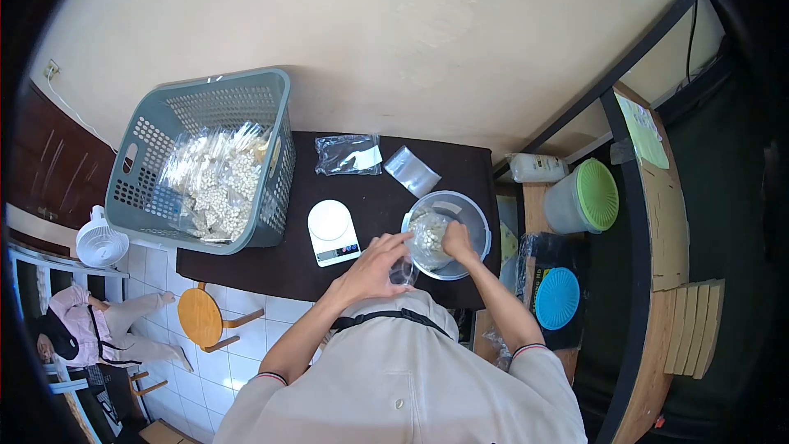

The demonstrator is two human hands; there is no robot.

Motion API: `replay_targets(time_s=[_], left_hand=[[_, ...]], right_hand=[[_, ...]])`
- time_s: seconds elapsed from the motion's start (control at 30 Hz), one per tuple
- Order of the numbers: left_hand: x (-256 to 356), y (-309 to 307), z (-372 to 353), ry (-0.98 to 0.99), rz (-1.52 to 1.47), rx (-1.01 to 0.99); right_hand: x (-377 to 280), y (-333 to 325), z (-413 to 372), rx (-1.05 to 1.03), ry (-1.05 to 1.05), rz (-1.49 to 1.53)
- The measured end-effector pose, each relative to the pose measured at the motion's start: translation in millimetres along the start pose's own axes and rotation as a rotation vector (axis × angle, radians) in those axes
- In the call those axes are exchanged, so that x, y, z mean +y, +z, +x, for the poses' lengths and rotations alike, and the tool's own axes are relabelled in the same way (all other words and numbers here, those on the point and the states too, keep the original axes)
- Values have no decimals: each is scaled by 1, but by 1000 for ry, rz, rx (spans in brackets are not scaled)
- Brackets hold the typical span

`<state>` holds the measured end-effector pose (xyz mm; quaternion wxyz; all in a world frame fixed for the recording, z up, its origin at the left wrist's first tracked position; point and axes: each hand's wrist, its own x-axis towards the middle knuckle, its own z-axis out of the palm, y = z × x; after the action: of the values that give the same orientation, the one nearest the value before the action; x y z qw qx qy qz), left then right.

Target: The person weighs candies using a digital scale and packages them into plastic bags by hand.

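Beyond your table rises a plain cream wall [460, 49], with a white tiled floor [283, 312] to the left. Your table [370, 189] wears a dark cloth. On its left end stands a grey-green perforated basket [283, 86], heaped with clear packs [218, 185] of pale sticks. A round, pale grey-blue basin [470, 214] sits at the table's right end, close to your body; left of it lies a white scale [331, 234]. Your task's thing, a clear plastic bag [427, 238], is in the basin, thin and shiny, creased, with off-white, small-ended pieces showing through. Your left hand [380, 267] arches at the basin's left rim, fingertips by the bag, loose clear film beneath the palm; you cannot tell whether it pinches anything. Your right hand [458, 240] is curled over the basin against the bag, its hold hidden.
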<state>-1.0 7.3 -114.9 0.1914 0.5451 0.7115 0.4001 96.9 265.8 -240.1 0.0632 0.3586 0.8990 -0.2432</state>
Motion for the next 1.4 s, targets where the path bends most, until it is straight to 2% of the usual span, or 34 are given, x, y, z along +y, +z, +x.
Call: replay_targets(time_s=[0.03,0.07,0.13,0.17,0.2,0.27,0.3,0.47,0.53,0.6,0.67,0.7,0.73,0.8,0.87,0.97,1.0,1.07,1.13,1.3,1.4], left_hand=[[2,0,5,45,18,-104],[1,3,10,50,22,-104],[-7,16,29,116,-78,-312],[-8,28,40,195,86,-314],[-1,31,55,197,85,-316],[13,31,94,0,367,-815],[8,35,102,17,465,-866],[-4,36,120,-17,576,-937],[13,8,122,-290,331,-934],[10,-3,112,-284,303,-904],[-5,-7,91,-5,210,-527],[-9,-9,83,-49,47,-441],[-11,-9,75,-51,48,-438],[-14,-10,62,-124,-194,-185],[-1,-14,56,-199,-154,-96],[-5,-2,54,-126,81,223],[-5,1,56,-137,73,232],[-5,3,62,-32,213,386],[1,2,66,-36,221,378],[18,1,78,154,306,357],[24,2,87,146,326,325]], right_hand=[[-1,-1,-1,5,-3,-1],[-2,-2,-1,-2,58,36],[-1,0,2,5,120,85],[4,5,3,40,76,108],[13,13,3,69,31,119],[28,31,6,99,72,117],[32,29,14,142,109,136],[33,27,12,185,133,193],[30,18,5,192,126,201],[29,12,3,200,101,206],[26,1,0,202,68,202],[20,-11,-5,205,22,209],[11,-24,-9,208,-26,217],[-7,-53,-23,217,-29,225],[-21,-80,-36,214,-36,226],[-38,-118,-50,245,-123,249],[-43,-129,-54,235,-129,238],[-51,-149,-59,222,-216,200],[-57,-161,-62,220,-237,177],[-76,-174,-67,161,-319,-51],[-95,-189,-71,173,-374,-143]])
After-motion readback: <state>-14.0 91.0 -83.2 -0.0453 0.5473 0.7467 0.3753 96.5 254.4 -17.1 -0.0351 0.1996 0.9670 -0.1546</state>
